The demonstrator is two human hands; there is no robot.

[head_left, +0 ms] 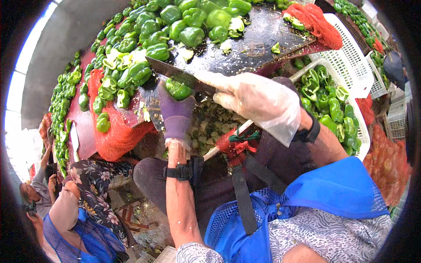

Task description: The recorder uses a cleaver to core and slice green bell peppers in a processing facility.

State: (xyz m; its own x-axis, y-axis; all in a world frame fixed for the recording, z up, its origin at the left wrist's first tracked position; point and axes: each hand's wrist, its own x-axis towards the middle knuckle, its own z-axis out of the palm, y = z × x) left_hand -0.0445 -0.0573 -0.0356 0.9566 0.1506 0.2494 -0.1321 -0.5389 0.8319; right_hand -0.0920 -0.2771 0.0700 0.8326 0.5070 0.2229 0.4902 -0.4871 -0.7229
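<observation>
My left hand [176, 108], in a purple knit glove, holds a green bell pepper [178, 88] just off the near edge of the dark table board. My right hand [256, 98], in a clear plastic glove over a pale one, grips a broad-bladed knife; its handle is hidden in the fingers. The knife blade [174, 73] lies across the upper side of the pepper, pointing left. Beyond the blade, whole green bell peppers [192, 36] are heaped on the dark board [256, 42]. Pale cut pepper cores and seeds are scattered on it.
A white plastic crate [363, 131] of cut peppers stands at my right, near stacked empty crates [352, 56]. Orange mesh sacks [113, 141] hang over the table edge. Another knife [74, 141] lies at the left, near co-workers [39, 197]. Scraps lie beneath my hands.
</observation>
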